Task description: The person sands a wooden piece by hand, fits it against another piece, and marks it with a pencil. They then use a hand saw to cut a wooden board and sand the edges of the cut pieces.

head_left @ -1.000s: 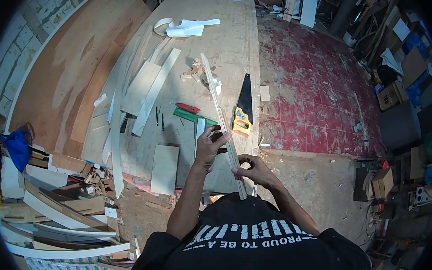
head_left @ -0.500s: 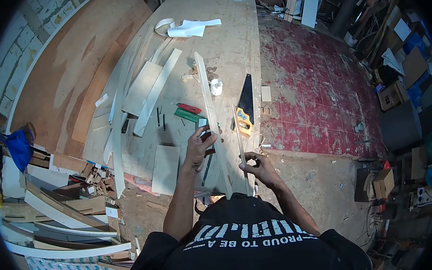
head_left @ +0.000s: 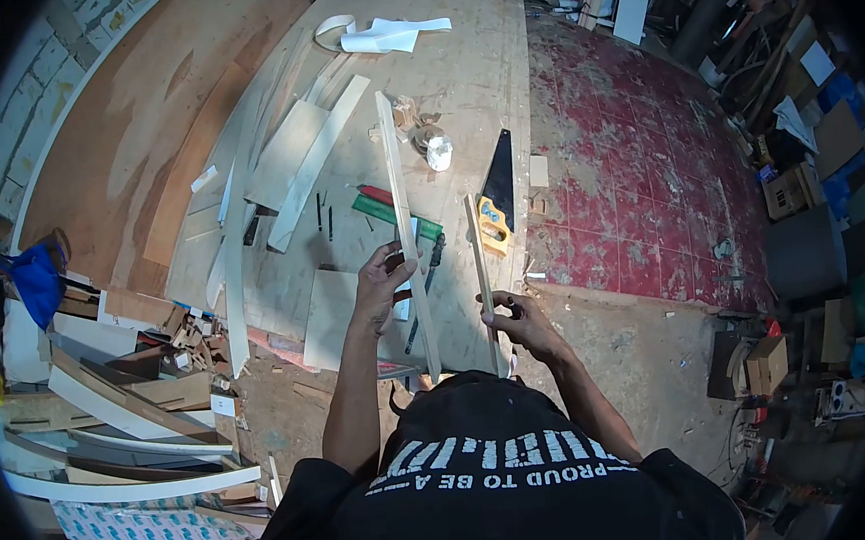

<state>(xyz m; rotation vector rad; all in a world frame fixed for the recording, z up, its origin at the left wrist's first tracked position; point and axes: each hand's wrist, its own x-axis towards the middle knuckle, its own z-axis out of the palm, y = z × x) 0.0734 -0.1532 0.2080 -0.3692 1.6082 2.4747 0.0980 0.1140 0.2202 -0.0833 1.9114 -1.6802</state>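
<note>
My left hand (head_left: 384,291) is closed around a long pale wooden strip (head_left: 403,202), raised over the workbench and pointing away from me. In my right hand (head_left: 525,326), a thinner wooden strip (head_left: 478,242) is pinched between thumb and fingers, roughly parallel to the first. The near ends of both strips are partly hidden by the dark headwear. Just beyond the thinner strip lies a handsaw (head_left: 497,190) with a yellow handle. Under the longer strip are a green box-like item (head_left: 376,209) and a red tool (head_left: 373,191). A white-topped container (head_left: 438,153) stands farther back.
The plywood workbench (head_left: 468,57) carries pale boards (head_left: 320,162), white sheet material (head_left: 391,36) and dark pencil-like sticks (head_left: 325,217). A large curved wood panel (head_left: 141,120) stands along the left. Curved offcuts (head_left: 136,481) are stacked lower left. Red tiled floor (head_left: 627,176) lies to the right.
The longer strip in my left hand has shifted left, widening the gap between the two strips. My right hand still holds the thinner strip. The whole view has shifted slightly.
</note>
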